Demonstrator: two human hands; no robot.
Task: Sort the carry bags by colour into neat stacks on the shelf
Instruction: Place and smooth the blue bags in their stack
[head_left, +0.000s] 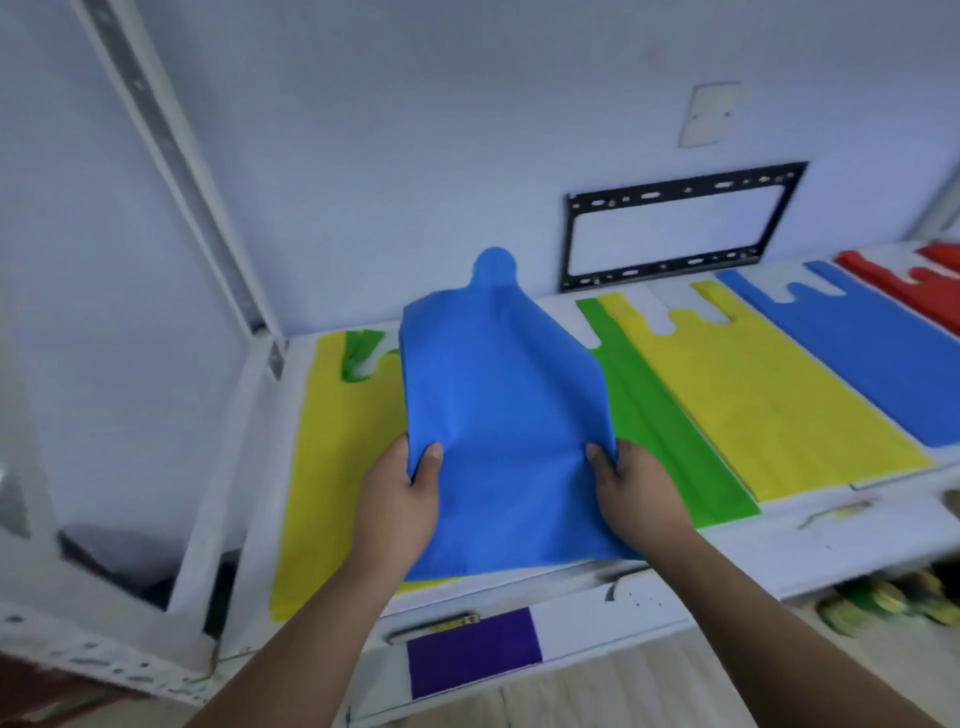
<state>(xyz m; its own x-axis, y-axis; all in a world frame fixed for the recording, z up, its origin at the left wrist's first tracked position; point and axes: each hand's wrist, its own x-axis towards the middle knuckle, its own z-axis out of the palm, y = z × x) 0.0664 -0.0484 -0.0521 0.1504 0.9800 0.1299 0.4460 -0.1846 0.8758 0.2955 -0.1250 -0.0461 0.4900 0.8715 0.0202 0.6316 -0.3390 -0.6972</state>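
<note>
While its handle end stands raised off the white shelf (753, 551), blue fabric carry bag (498, 415) over a yellow bag (332, 441) and a green bag (675, 441), left hand (402, 499) grip pinching its left edge, right hand (636, 493) grip pinching its right edge

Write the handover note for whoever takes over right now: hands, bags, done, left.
Left hand and right hand each pinch a side edge of the held blue bag above the shelf.
Done, laid flat to its right: green bag, right yellow bag, flat blue bag, red bags.
Beneath it: left yellow bag.
Left: held bag probably onto the flat blue one; join the yellows; purple bag below unsorted.
</note>
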